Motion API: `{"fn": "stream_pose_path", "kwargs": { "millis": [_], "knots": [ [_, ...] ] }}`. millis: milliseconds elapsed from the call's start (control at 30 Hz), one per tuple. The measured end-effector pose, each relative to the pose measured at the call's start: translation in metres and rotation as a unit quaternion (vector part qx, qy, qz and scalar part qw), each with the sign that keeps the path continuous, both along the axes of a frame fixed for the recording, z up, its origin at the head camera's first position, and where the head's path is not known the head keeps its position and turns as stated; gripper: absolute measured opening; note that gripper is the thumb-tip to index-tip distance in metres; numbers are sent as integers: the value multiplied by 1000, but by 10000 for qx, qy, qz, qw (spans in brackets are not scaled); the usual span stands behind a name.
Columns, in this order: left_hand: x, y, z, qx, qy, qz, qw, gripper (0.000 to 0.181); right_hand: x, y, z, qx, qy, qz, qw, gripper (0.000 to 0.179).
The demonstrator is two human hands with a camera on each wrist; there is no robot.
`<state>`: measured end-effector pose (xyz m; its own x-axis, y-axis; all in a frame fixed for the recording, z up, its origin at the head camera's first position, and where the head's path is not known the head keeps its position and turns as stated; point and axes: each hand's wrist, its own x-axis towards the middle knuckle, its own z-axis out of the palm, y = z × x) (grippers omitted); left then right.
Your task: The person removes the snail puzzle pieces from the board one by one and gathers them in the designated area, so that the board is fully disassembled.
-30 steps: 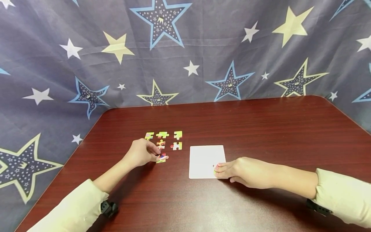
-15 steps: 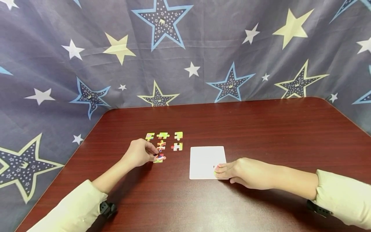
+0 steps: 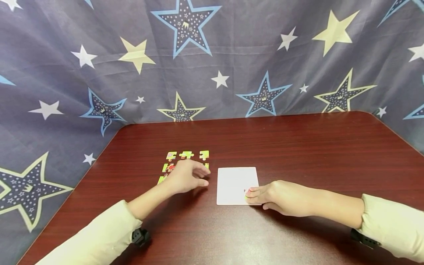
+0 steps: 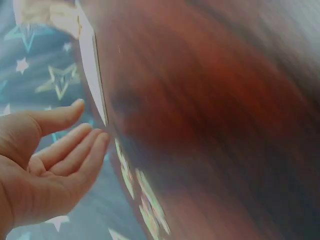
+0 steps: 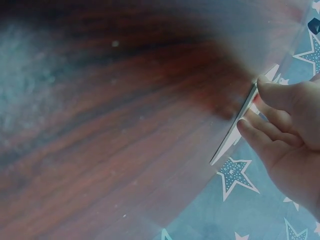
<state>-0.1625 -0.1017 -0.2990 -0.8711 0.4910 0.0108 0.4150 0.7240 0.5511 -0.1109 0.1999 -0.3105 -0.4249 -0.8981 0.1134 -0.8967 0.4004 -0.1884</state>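
My left hand [image 3: 185, 178] hovers over the loose jigsaw pieces, fingers apart and relaxed. Nothing shows between its thumb and fingers in the left wrist view. Part of the group of pieces is hidden beneath it. A green piece with red [image 3: 168, 168] shows beside the hand's left side. My right hand [image 3: 281, 197] rests its fingertips on the near right corner of a white square board [image 3: 233, 180]. A small pink and yellow piece [image 3: 246, 194] peeks out under those fingertips, mostly covered. In the right wrist view, the thumb touches the edge of the board [image 5: 227, 145].
Along the back of the group lie more jigsaw pieces: one at left [image 3: 171, 155], one in the middle [image 3: 187, 154] and one at right [image 3: 204, 154]. All are on a dark red wooden table [image 3: 298, 147]. A grey curtain with stars [image 3: 232, 48] hangs behind it.
My left hand has let go of the near middle jigsaw piece, after shifting it slightly left, and moved right across the group. My right hand stays on the board.
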Motion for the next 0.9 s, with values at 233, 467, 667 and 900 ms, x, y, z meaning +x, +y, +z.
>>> {"fn": "stream_pose_path", "kwargs": {
  "millis": [233,467,667,900],
  "knots": [
    [16,42,-4,-57,404,-990,9942,25,-1,-1,2,-39,-128,-16,9999,43],
    [24,61,-5,-706,901,-1595,9805,27,1,-1,4,68,-70,-57,9999,42],
    [24,61,-5,-850,914,-1659,9782,28,2,-1,8,229,-98,-196,9995,44],
    [22,61,-4,-832,782,-1557,9812,28,5,0,10,321,-60,-245,9992,44]
  ]
}}
